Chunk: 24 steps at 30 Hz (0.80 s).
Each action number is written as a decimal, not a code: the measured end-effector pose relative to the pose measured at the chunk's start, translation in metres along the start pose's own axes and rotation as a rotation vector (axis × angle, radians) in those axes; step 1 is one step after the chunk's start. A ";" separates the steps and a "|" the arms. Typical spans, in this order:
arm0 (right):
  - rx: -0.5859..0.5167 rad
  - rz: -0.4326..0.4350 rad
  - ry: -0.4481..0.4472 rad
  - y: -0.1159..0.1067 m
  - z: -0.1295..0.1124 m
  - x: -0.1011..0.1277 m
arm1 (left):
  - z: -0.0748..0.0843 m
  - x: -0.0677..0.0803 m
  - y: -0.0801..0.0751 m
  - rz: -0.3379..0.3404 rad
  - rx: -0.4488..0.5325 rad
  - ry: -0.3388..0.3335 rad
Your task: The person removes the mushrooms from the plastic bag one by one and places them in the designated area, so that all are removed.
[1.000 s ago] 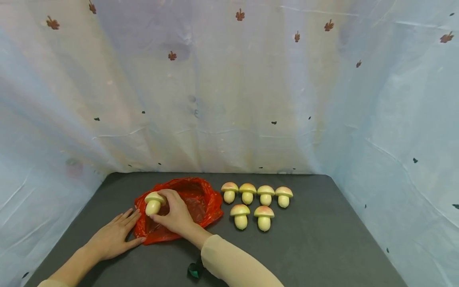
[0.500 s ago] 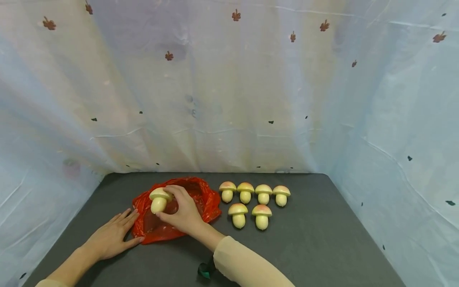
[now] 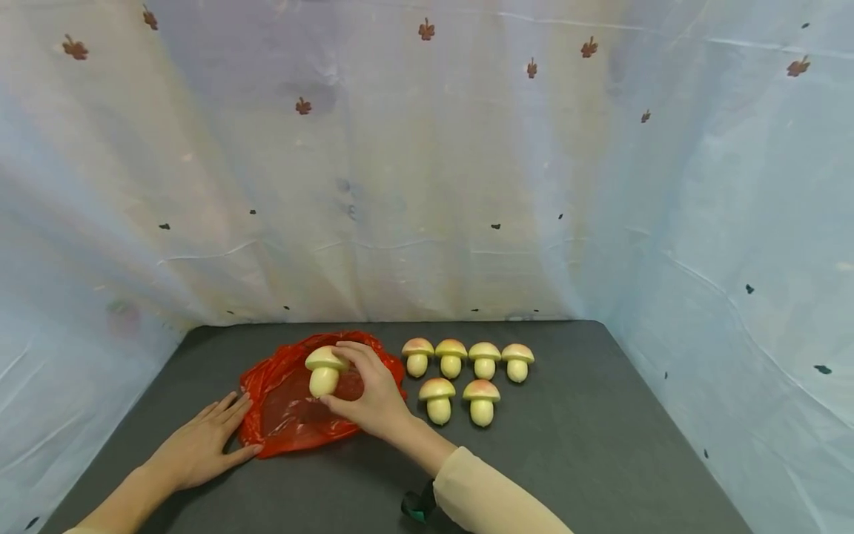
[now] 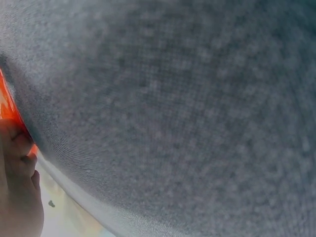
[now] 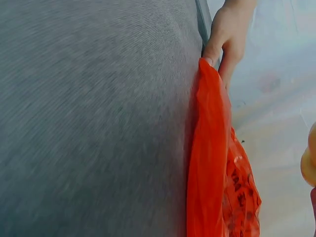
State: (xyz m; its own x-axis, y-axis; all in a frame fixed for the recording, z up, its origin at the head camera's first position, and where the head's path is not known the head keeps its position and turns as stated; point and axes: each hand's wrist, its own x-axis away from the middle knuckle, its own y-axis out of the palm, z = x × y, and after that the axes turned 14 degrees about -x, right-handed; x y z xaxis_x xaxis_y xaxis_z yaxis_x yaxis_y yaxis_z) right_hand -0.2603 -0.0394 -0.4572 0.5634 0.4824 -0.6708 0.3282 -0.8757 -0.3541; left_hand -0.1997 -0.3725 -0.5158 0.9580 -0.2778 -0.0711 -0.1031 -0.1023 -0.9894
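Mushroom (image 3: 324, 371) | pinched by right hand (image 3: 373, 393) | bag (image 3: 293, 411) print unreadable

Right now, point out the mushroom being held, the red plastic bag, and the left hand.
held mushroom (image 3: 324, 368), head view, on its pale stem and cap
red plastic bag (image 3: 285, 415), head view, on its flat near part
left hand (image 3: 198, 447), head view, on the back of the hand
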 end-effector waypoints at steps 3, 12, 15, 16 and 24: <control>0.026 0.009 -0.032 -0.012 -0.001 0.007 | -0.001 0.000 0.002 0.005 -0.001 0.003; 0.030 0.012 -0.044 -0.045 -0.005 0.026 | -0.004 0.001 0.004 -0.006 0.018 -0.007; 0.056 0.022 -0.072 -0.056 -0.005 0.032 | -0.004 0.000 0.002 -0.006 0.021 0.001; 0.065 0.026 -0.081 -0.059 -0.004 0.034 | -0.004 0.000 0.001 -0.009 0.023 0.000; 0.100 0.067 -0.063 -0.089 -0.006 0.054 | -0.004 -0.002 0.002 -0.008 0.004 0.005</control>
State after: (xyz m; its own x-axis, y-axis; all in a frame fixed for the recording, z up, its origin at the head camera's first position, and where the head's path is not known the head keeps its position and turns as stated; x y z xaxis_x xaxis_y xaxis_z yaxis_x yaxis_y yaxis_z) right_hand -0.2551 0.0647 -0.4578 0.5320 0.4228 -0.7336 0.2118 -0.9053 -0.3682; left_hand -0.2035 -0.3762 -0.5172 0.9574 -0.2819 -0.0622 -0.0940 -0.1008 -0.9905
